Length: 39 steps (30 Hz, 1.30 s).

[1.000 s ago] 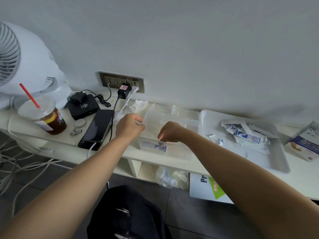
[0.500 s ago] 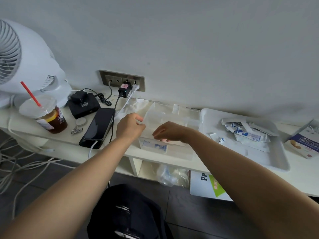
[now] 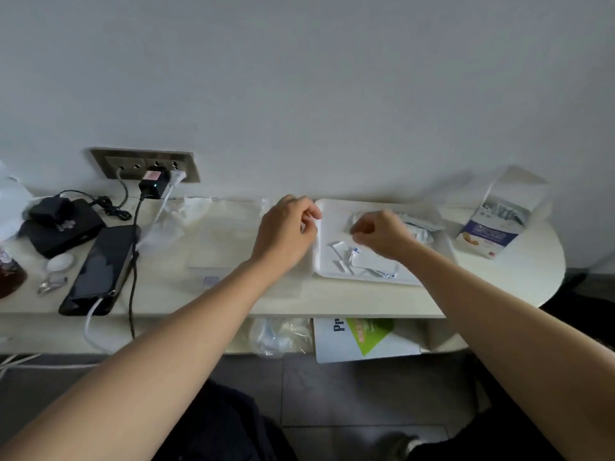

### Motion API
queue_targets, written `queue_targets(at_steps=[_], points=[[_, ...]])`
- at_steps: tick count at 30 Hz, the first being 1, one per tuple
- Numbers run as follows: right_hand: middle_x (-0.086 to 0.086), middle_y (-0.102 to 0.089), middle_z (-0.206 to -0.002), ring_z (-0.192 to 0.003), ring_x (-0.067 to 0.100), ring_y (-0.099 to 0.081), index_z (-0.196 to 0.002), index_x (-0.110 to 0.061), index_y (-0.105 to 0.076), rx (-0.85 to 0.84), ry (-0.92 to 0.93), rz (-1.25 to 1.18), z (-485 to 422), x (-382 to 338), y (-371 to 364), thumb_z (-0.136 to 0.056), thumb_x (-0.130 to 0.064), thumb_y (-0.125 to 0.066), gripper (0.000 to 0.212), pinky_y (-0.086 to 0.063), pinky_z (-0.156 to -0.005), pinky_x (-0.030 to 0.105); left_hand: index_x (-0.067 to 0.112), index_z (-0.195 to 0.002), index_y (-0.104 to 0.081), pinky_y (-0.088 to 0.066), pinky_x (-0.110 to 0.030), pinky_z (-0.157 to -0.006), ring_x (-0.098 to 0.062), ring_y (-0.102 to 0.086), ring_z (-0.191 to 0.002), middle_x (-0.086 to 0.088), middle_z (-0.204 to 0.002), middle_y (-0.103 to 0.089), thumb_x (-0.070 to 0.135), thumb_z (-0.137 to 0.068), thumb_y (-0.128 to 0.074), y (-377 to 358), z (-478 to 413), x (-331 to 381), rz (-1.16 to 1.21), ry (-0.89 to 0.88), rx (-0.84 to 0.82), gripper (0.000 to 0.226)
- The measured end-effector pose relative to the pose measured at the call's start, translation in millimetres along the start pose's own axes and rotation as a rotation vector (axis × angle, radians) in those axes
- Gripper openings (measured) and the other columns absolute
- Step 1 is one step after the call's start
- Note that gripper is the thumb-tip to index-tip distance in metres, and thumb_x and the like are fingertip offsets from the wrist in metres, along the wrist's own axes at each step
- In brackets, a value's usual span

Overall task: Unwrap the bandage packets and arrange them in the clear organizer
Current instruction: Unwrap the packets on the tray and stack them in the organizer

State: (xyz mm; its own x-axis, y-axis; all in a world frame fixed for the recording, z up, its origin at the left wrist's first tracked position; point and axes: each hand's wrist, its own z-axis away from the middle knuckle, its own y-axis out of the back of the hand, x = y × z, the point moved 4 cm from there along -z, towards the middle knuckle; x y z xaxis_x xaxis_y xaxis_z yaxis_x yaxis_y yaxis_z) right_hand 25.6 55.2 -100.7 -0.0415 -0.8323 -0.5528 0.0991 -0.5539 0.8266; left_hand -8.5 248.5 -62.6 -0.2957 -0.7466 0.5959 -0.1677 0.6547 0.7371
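Left hand (image 3: 286, 227) over the seam between clear organizer (image 3: 226, 251) and white tray (image 3: 324, 261), fingers curled inward, thumb close to the fingertips, right at the tray's left rim. Cannot tell whether anything pinched there or only white rim behind the fingertips. Right hand (image 3: 382, 232) near it, over the tray's middle, knuckles up, fingers curled down toward the thumb; cannot tell whether closed on a packet or on nothing. Both forearms bare, reaching in from the lower corners.

Under and in front of the right hand, loose bandage packets (image 3: 371, 262) on the tray floor: white wrappers with blue print. A few plain white strips (image 3: 339, 249) nearer the left rim. More crumpled wrappers (image 3: 421, 227) heaped behind the right hand, toward the wall. Organizer directly left of the tray, translucent and hard to read against the pale counter (image 3: 499, 287); cannot tell whether touching the tray. Contents too faint to name, apart from a small bluish patch low on the front wall.

Further right, an open bandage box (image 3: 489, 232) in blue and white, flap up, apart from the tray. Further left, a black phone (image 3: 100, 267) with a white cable, a black charger (image 3: 151, 186) in the wall outlet (image 3: 133, 159), a black box (image 3: 63, 227), a nail clipper (image 3: 51, 284). On the shelf below, a crumpled clear bag (image 3: 276, 337) and a white package with a green patch (image 3: 362, 341).
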Motion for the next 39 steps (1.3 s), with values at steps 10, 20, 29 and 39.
queue_targets(at_steps=[10,20,29,39], points=[[0.0,-0.064,-0.107,-0.097,0.019,-0.06,-0.103,-0.021,-0.066,-0.139,-0.018,0.298,3.1,71.3,-17.6,-0.075,-0.026,-0.077,0.03,-0.05,-0.081,0.03,0.015,-0.126,-0.056,-0.041,-0.028,-0.091,-0.025,-0.058,-0.109,-0.007,-0.127,-0.054,0.003,-0.089,-0.051,-118.8,-9.6,19.1,-0.107,0.071,-0.44,0.039],[0.003,-0.074,-0.092,-0.08,0.009,-0.062,-0.096,-0.013,-0.077,-0.141,-0.021,-0.047,-4.7,92.3,-1.7,-0.076,-0.016,-0.077,0.02,-0.052,-0.079,0.026,0.015,-0.133,-0.049,-0.046,-0.036,-0.094,-0.031,-0.056,-0.11,-0.012,-0.127,-0.049,0.015,-0.082,-0.065,-148.9,-14.0,2.9,-0.166,0.192,-0.48,0.054],[0.006,-0.075,-0.092,-0.076,0.017,-0.06,-0.078,-0.025,-0.078,-0.194,-0.139,-0.296,-6.8,107.4,-3.9,-0.07,-0.029,-0.08,0.01,-0.055,-0.081,0.046,0.016,-0.134,-0.049,-0.044,-0.037,-0.098,-0.029,-0.052,-0.115,-0.011,-0.13,-0.046,0.026,-0.084,-0.067,-152.4,-13.8,1.1,-0.135,0.213,-0.469,0.054],[0.0,-0.07,-0.085,-0.067,0.005,-0.056,-0.093,-0.012,-0.076,-0.014,-0.18,-0.316,-9.1,112.3,9.6,-0.079,-0.016,-0.076,0.014,-0.049,-0.064,0.02,0.018,-0.13,-0.051,-0.044,-0.04,-0.098,-0.027,-0.052,-0.116,-0.01,-0.13,-0.045,0.034,-0.084,-0.066,-152.4,-12.5,1.2,-0.117,0.249,-0.434,0.051]])
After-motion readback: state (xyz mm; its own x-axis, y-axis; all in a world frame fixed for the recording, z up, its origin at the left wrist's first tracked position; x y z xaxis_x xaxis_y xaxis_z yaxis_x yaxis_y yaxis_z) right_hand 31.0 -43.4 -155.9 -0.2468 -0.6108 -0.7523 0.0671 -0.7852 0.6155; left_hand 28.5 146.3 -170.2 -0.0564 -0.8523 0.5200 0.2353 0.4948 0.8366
